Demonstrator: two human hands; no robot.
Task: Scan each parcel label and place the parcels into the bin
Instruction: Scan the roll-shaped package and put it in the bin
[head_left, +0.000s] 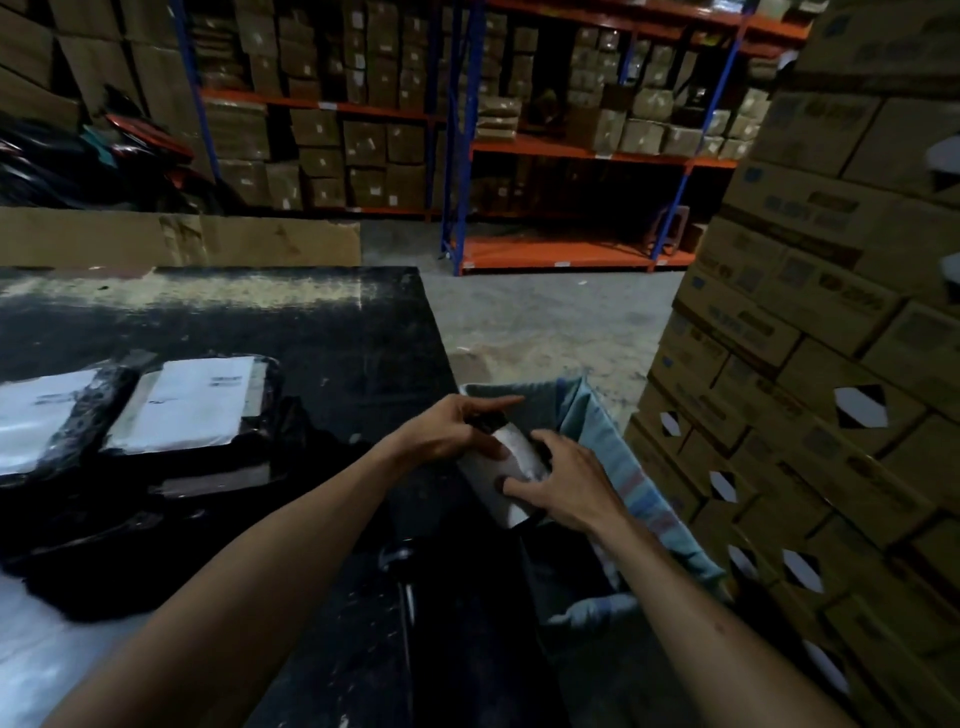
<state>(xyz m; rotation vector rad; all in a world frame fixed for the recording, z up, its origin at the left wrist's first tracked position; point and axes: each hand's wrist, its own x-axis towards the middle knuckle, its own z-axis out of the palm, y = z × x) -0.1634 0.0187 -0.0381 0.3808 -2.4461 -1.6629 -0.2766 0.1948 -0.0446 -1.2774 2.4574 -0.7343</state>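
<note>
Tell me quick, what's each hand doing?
Left hand: holding the top of the parcel over the bin.
Right hand: gripping the same parcel lower down.

A dark, scuffed table (322, 332) with a glossy black top carries the goods. On its left part lie two black-wrapped parcels side by side, the left parcel (36, 415) cut by the frame edge and the right parcel (182, 405) just beside it, each with a white label facing up. More black plastic wrapping (156, 519) lies bunched in front of them.
</note>
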